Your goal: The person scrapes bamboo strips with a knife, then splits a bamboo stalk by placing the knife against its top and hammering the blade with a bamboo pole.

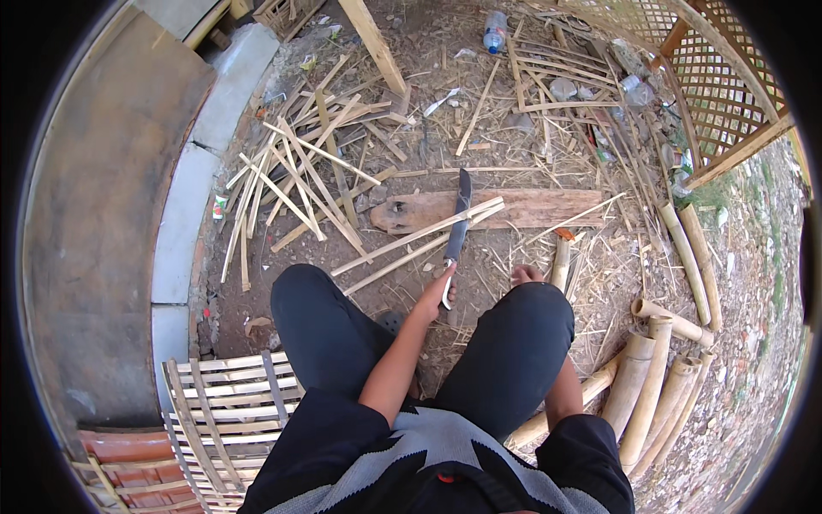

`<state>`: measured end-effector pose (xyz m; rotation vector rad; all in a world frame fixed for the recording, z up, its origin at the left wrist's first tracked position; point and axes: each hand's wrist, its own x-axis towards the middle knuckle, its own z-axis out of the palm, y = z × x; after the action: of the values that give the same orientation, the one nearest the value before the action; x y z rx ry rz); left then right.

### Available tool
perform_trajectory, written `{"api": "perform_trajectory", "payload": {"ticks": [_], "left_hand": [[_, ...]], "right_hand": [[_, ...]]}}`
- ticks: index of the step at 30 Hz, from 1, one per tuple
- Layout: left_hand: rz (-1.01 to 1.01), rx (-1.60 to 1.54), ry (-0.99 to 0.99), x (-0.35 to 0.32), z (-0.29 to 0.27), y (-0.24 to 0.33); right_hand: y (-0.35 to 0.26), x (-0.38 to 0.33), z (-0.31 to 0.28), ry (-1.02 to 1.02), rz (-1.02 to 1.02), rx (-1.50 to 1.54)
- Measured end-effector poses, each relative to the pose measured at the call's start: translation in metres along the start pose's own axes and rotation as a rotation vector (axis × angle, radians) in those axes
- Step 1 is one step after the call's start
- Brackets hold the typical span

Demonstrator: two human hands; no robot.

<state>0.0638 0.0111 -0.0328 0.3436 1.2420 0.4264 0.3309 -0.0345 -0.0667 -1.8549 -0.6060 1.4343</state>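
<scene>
My left hand (437,294) is closed round the pale handle of a machete (460,224). Its dark blade points away from me, over two split bamboo strips (428,233) and a worn wooden plank (539,208) on the ground. Whether the blade touches the strips, I cannot tell. My right forearm (563,392) goes down behind my right knee, which hides most of that hand. A bit of bare skin (526,273) shows beyond the knee, beside an upright bamboo piece (560,264); fingers or toes, I cannot tell.
Split bamboo strips (300,171) lie heaped at the far left. Bamboo poles (632,385) stand close on my right, with others (690,257) lying beyond. A slatted bamboo panel (227,420) is at my near left. A wooden post (374,47) and a plastic bottle (495,32) are farther off.
</scene>
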Motion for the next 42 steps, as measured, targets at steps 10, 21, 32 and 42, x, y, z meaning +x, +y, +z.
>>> {"api": "perform_trajectory", "payload": {"ticks": [10, 21, 32, 42], "left_hand": [[-0.027, -0.013, -0.054, -0.009, 0.056, 0.042], [0.001, -0.202, -0.077, 0.007, 0.04, 0.049], [0.413, 0.551, 0.574, -0.058, -0.029, -0.034], [1.176, 0.559, 0.189, -0.294, 0.006, 0.105]], "right_hand": [[-0.101, 0.108, 0.067, -0.195, 0.064, 0.23], [-0.203, 0.137, -0.01, 0.63, -0.783, -0.096], [-0.396, -0.133, -0.063, 0.697, -1.207, -0.081], [-0.4, -0.349, 0.053, 0.427, -1.46, -0.392]]}}
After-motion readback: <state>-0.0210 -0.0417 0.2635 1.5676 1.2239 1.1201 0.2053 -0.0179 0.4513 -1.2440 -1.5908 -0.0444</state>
